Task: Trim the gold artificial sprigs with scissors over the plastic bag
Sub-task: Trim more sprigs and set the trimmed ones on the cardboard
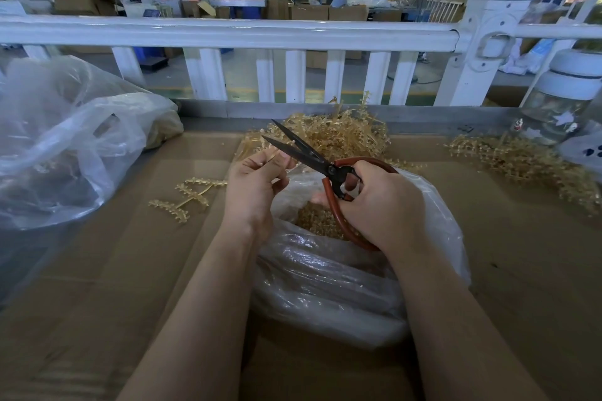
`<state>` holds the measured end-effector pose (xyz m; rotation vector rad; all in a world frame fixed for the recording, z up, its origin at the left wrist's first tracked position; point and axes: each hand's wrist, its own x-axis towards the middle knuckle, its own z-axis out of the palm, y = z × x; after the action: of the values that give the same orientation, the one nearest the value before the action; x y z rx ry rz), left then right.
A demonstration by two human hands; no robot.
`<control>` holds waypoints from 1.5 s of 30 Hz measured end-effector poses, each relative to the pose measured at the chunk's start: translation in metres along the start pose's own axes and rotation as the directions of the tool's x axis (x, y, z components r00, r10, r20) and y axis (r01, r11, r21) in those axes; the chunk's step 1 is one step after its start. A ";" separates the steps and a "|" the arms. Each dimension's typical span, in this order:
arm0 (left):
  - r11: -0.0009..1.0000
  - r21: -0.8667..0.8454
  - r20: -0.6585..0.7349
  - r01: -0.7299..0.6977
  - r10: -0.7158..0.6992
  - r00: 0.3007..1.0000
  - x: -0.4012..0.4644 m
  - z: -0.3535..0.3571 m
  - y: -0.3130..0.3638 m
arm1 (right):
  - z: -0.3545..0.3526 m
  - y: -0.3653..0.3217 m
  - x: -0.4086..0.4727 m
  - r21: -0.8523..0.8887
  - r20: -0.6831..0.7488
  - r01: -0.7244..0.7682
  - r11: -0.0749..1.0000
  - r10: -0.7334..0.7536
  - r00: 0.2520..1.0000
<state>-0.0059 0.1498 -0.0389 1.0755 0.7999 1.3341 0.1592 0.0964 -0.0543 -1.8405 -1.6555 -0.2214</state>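
My right hand (pixel 381 202) grips red-handled scissors (pixel 312 159) whose black blades are apart and point up and left. My left hand (pixel 257 179) pinches a thin gold sprig piece (pixel 272 157) close to the blades, above the mouth of a clear plastic bag (pixel 329 283). Gold cuttings (pixel 317 220) lie inside that bag. A heap of gold sprigs (pixel 338 133) is piled just behind my hands. One loose sprig (pixel 189 197) lies on the cardboard to the left.
Brown cardboard (pixel 130 286) covers the table. A large crumpled plastic bag (pixel 65 140) sits at the left. More gold sprigs (pixel 527 166) spread at the right, near a glass jar (pixel 560 107). A white railing (pixel 228 32) runs behind the table; a person stands far off.
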 end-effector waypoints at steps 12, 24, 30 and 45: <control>0.999 0.023 0.006 -0.027 0.027 1.000 0.001 -0.001 0.000 | 0.007 0.004 0.001 0.046 0.040 -0.004 0.999 0.002 0.999; 0.997 0.057 0.024 -0.047 0.046 0.999 -0.001 0.000 0.003 | 0.006 0.005 0.000 0.059 0.039 0.011 0.998 -0.013 0.999; 0.997 0.056 0.008 -0.055 0.054 0.998 -0.001 0.000 0.003 | 0.004 0.006 0.001 0.031 0.051 0.004 0.999 -0.005 0.999; 0.993 0.077 0.022 -0.089 0.088 0.996 0.000 -0.003 0.001 | 0.005 0.006 0.001 0.041 0.060 -0.001 0.999 -0.001 0.998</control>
<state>-0.0094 0.1506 -0.0386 1.1950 0.8039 1.3744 0.1640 0.0997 -0.0596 -1.8326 -1.6885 -0.1324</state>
